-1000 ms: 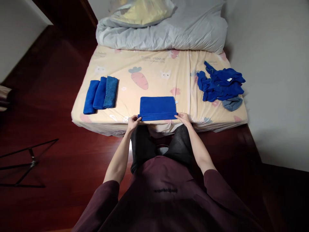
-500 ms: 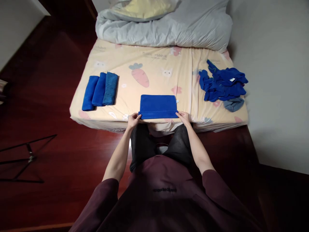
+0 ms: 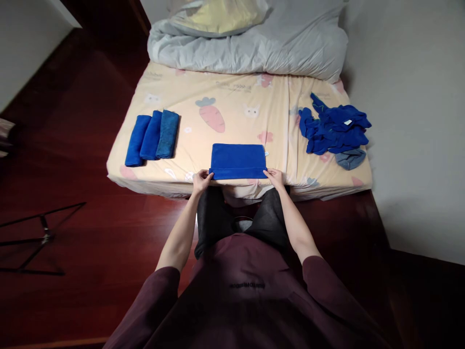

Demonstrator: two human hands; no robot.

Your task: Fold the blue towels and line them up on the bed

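A blue cloth (image 3: 238,157) lies flat near the front edge of the bed (image 3: 145,173), with a narrow strip folded over along its near side. My left hand (image 3: 202,181) pinches the left end of that strip, and my right hand (image 3: 274,177) pinches the right end. A small white tag sticks out at the cloth's right side. Three folded blue cloths (image 3: 150,137) lie side by side on the left of the bed. On the right is a crumpled heap of blue cloths (image 3: 336,128), with a grey-blue piece (image 3: 350,159) at its near edge.
A rolled grey quilt (image 3: 240,51) and a yellow pillow (image 3: 225,15) lie across the far end of the bed. A wall (image 3: 410,121) stands at the right. Black stand legs (image 3: 45,237) rest on the dark red floor (image 3: 90,232) at the left.
The view has shifted very slightly. Both hands keep their pinch on the cloth's near strip, and the cloth looks the same.
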